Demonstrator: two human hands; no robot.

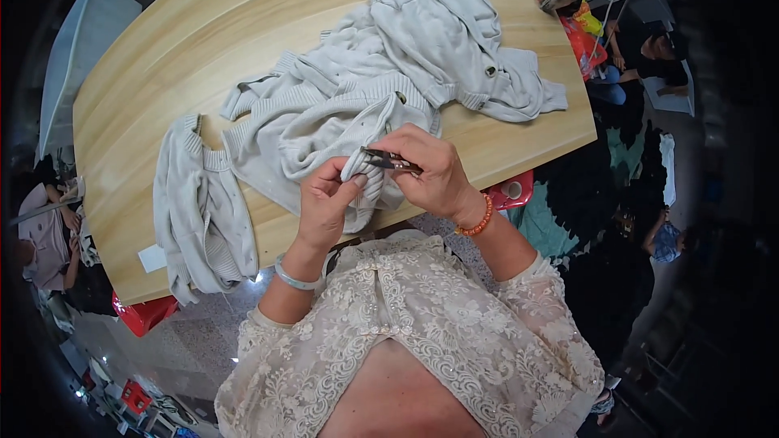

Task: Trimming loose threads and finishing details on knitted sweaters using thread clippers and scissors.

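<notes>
A light grey knitted cardigan (308,134) is spread over the near part of the wooden table, its ribbed edge gathered at the front. My left hand (326,199) is closed in a pinch on that edge, holding it raised near the table's front side. In my right hand (428,166) is a pair of dark thread snips (393,161), gripped with the fingers wrapped round it. The snips' tips point left and touch or nearly touch the cardigan's edge; the exact contact is too small to tell.
More grey knitwear (438,24) with dark buttons lies at the back right, and another grey garment (203,207) at the left. A white paper slip (152,258) is near the table's left front edge. Red stools (144,315) stand below. Other people sit at both sides.
</notes>
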